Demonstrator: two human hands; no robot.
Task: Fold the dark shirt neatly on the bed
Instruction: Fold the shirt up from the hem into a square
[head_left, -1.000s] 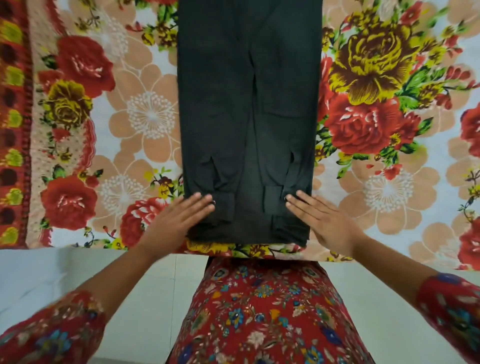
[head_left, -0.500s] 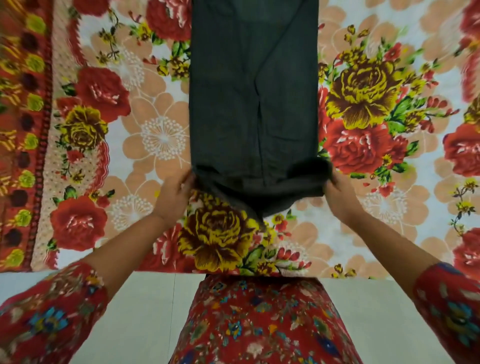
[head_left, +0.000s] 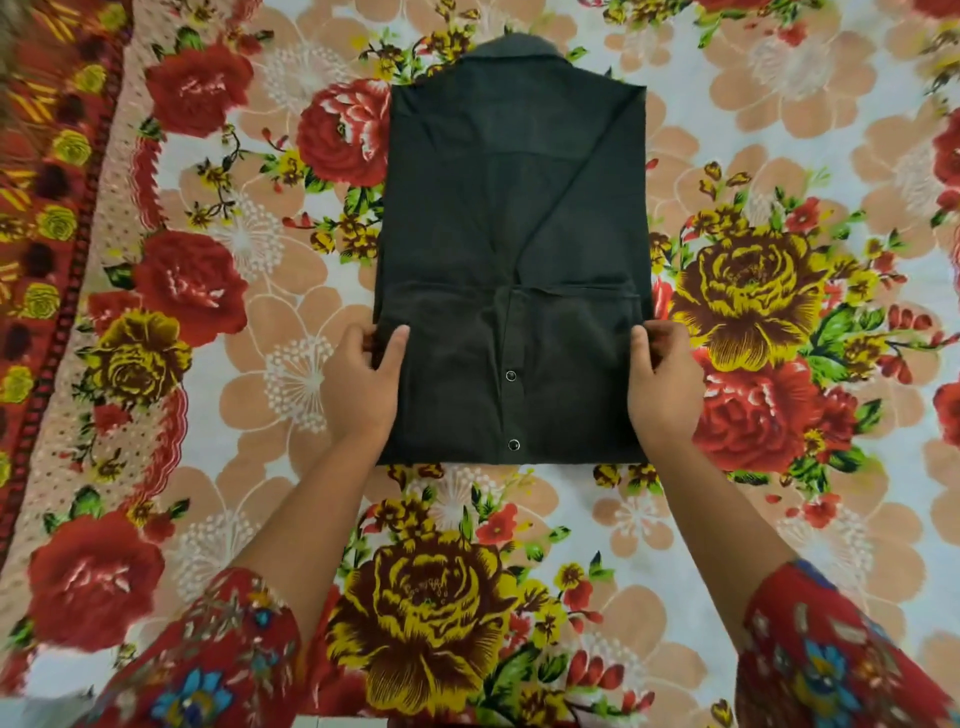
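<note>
The dark shirt (head_left: 511, 218) lies flat in the middle of the bed as a tall rectangle, collar at the far end. Its near third is doubled up over the body, and two snap buttons show on that flap. My left hand (head_left: 363, 387) pinches the flap's left edge, thumb on top of the cloth. My right hand (head_left: 662, 384) pinches the flap's right edge in the same way. Both sleeves lie tucked in; a diagonal fold line runs across the upper right of the shirt.
The bed is covered by a floral bedsheet (head_left: 779, 270) with red and yellow roses. A red patterned border (head_left: 36, 218) runs down the left side. My red floral sleeves fill the bottom corners.
Both hands took the shirt's near end, lifted it and carried it away from me, laying it over the body. The view has shifted forward, so the collar now shows and the floor does not.
</note>
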